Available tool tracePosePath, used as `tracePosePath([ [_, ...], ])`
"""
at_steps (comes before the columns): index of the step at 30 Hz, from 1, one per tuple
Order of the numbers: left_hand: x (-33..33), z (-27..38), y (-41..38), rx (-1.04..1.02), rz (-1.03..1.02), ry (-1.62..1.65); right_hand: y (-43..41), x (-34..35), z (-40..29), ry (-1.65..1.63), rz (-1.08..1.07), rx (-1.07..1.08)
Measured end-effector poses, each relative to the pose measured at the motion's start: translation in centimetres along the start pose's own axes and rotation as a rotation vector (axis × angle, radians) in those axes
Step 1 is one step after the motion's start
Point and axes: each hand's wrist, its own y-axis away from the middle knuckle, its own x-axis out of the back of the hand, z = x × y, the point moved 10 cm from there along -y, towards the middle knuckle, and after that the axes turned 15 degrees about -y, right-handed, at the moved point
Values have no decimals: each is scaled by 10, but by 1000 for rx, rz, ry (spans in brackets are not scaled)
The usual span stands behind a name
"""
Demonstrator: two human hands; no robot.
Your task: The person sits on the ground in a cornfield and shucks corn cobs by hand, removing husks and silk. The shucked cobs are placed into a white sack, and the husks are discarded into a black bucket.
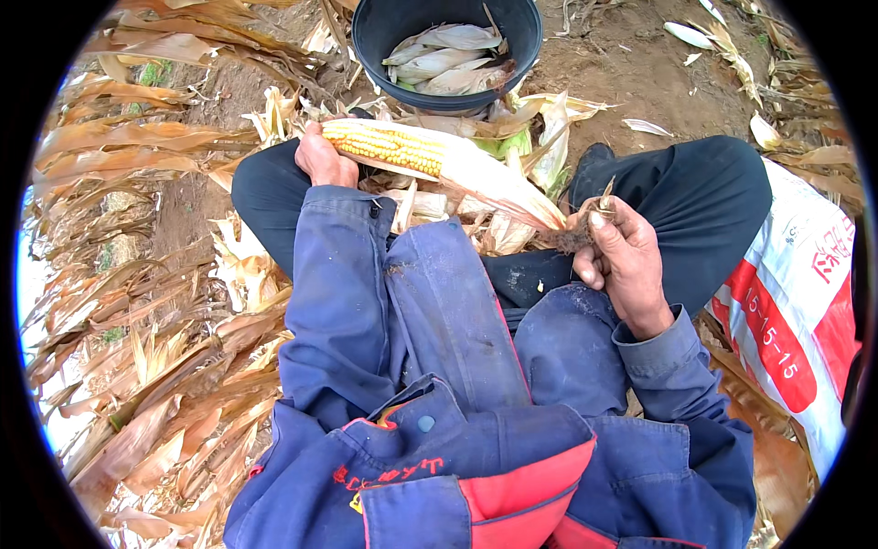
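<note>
Across my lap lies an ear of corn (384, 147), its yellow kernels bare along the left half. My left hand (325, 159) grips the ear's left end. Pale husk (501, 180) still covers the right part and stretches to the tip, where brown corn silk (575, 237) hangs. My right hand (617, 250) pinches that husk tip and silk between thumb and fingers. Several stripped husks (507, 233) lie under the ear, between my legs.
A black bucket (446, 101) just ahead holds several ears in their husks (446, 60). A white and red printed sack (775, 329) lies by my right knee. Dry corn stalks and leaves (158, 329) cover the left side. Bare soil (603, 82) shows ahead right, with scattered husk pieces.
</note>
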Motion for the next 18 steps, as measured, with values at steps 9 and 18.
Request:
tracePosePath([
  [9,-42,49,106,-221,-75,-69,30,-46,-100,513,229,970],
  [18,-81,21,172,-74,-314,-29,-67,-99,27,797,-41,684],
])
